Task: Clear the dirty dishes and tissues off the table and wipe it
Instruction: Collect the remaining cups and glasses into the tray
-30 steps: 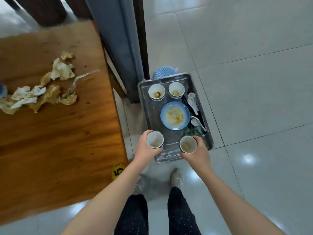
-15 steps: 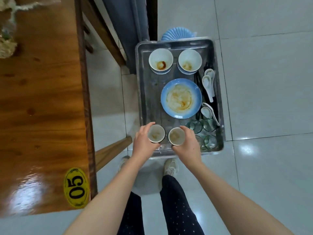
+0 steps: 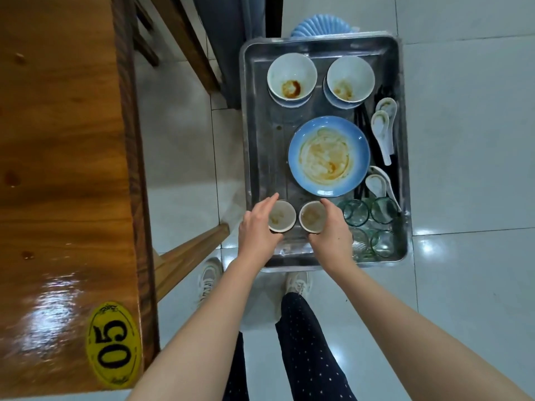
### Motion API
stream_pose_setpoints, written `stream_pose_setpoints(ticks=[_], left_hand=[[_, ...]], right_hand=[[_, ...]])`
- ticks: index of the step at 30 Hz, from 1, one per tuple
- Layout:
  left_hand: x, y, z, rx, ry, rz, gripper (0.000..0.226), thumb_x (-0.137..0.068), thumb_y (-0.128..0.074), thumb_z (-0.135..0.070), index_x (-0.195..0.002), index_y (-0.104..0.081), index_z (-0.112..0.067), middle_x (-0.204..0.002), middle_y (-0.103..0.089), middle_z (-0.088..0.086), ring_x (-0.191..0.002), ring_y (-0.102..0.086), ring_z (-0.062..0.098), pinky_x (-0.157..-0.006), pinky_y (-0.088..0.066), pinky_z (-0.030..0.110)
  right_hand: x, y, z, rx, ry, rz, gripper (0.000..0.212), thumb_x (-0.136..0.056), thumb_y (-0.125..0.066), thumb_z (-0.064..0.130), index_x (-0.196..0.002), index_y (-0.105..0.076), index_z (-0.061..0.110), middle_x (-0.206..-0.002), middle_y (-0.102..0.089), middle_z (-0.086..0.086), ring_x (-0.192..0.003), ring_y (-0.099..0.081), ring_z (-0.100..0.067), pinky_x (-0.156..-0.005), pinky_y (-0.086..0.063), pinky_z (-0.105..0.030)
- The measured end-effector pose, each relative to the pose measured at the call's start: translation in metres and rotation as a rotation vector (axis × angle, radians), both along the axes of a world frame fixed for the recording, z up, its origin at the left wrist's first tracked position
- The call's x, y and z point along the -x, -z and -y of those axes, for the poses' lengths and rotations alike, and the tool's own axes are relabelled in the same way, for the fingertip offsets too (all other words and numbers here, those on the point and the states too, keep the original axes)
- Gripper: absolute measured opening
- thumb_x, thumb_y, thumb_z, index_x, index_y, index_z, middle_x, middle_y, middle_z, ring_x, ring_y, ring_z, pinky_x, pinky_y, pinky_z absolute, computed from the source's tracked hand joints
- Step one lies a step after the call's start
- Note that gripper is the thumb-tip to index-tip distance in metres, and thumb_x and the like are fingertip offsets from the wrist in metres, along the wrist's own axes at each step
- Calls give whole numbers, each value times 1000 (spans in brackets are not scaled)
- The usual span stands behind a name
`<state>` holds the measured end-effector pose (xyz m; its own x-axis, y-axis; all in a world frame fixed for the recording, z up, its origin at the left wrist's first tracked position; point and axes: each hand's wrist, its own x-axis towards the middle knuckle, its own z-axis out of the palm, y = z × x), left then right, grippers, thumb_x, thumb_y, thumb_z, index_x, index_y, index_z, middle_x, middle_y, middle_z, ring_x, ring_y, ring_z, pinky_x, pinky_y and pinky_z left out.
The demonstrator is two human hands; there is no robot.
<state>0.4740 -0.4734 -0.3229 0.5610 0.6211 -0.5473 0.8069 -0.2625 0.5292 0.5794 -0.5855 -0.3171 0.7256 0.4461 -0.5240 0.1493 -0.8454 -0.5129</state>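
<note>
A metal tray (image 3: 254, 146) sits low on the floor to the right of the wooden table (image 3: 63, 169). My left hand (image 3: 257, 230) grips a small dirty cup (image 3: 282, 216) at the tray's near edge. My right hand (image 3: 331, 230) grips a second dirty cup (image 3: 312, 217) right beside it. Both cups are upright, low in the tray. Farther back lie a stained blue plate (image 3: 329, 156) and two white bowls (image 3: 291, 76) (image 3: 351, 77). White spoons (image 3: 383, 125) and dark chopsticks lie along the right side. Several clear glasses (image 3: 383, 211) stand in the near right corner.
A yellow oval "05" tag (image 3: 114, 345) is stuck on the table's near corner. Wooden table legs (image 3: 188, 253) slant out toward the tray. A blue ribbed object (image 3: 320, 24) and a dark post stand behind the tray. My feet are on the white tile floor (image 3: 469, 140).
The view has swung from the table's tissues down over the tray. Both hands have brought the two cups closer together and lowered them into the tray's near end.
</note>
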Motion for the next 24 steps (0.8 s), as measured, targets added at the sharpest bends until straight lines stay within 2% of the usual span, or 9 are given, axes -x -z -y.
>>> stream_pose_setpoints(ticks=[4,8,11,15,17,19,21,24], left_hand=[[4,-14,-3,108,-58,-3,95,-73,-81,-13,-149,-28,-32,-152,-34,-6,-137,-33,20,-111,-29,36],[9,-49,-9,203,-208,51,92,-72,-81,-8,-146,-33,-34,-147,-41,-2,-132,-41,21,-107,-39,39],[13,-83,-16,223,-260,101,88,-73,-79,-5,-145,-36,-34,-146,-43,-2,-134,-41,19,-106,-37,33],[19,-133,-28,247,-264,191,80,-76,-77,-4,-141,-42,-33,-142,-49,-5,-132,-43,16,-98,-34,22],[25,-160,-35,277,-266,250,74,-77,-75,-3,-140,-46,-30,-142,-50,-4,-132,-43,14,-99,-35,21],[33,-186,-43,288,-270,302,69,-79,-74,-4,-138,-48,-30,-140,-51,-4,-127,-47,15,-97,-39,24],[44,-211,-56,270,-271,343,65,-80,-73,-4,-136,-50,-29,-134,-55,-3,-115,-54,13,-88,-44,21],[67,-243,-80,252,-286,398,62,-80,-73,-5,-134,-51,-28,-128,-60,-2,-102,-60,8,-77,-48,15]], right_hand=[[0,-20,5,-24,0,-18,69,-80,-62,2,-142,-37,19,-141,-46,2,-121,-50,-19,-92,-39,-27],[1,-58,11,-48,60,-67,67,-79,-65,10,-138,-40,31,-129,-56,8,-105,-60,-18,-81,-49,-33],[3,-91,14,-86,59,-77,68,-77,-68,8,-134,-42,33,-124,-58,12,-103,-58,-14,-77,-45,-27],[8,-138,11,-148,87,-42,69,-73,-72,4,-132,-47,29,-116,-55,20,-108,-54,-6,-84,-38,-19],[12,-162,8,-189,117,-30,67,-73,-73,4,-131,-48,28,-117,-57,16,-106,-52,-3,-84,-38,-18],[19,-185,4,-212,132,-24,68,-74,-72,2,-132,-47,27,-124,-58,11,-105,-52,-3,-85,-40,-18],[27,-209,-3,-225,145,-6,66,-76,-71,2,-133,-47,24,-127,-58,8,-105,-54,-6,-90,-43,-22],[45,-242,-22,-252,181,13,62,-78,-71,5,-134,-48,20,-130,-56,5,-122,-51,-12,-102,-42,-34]])
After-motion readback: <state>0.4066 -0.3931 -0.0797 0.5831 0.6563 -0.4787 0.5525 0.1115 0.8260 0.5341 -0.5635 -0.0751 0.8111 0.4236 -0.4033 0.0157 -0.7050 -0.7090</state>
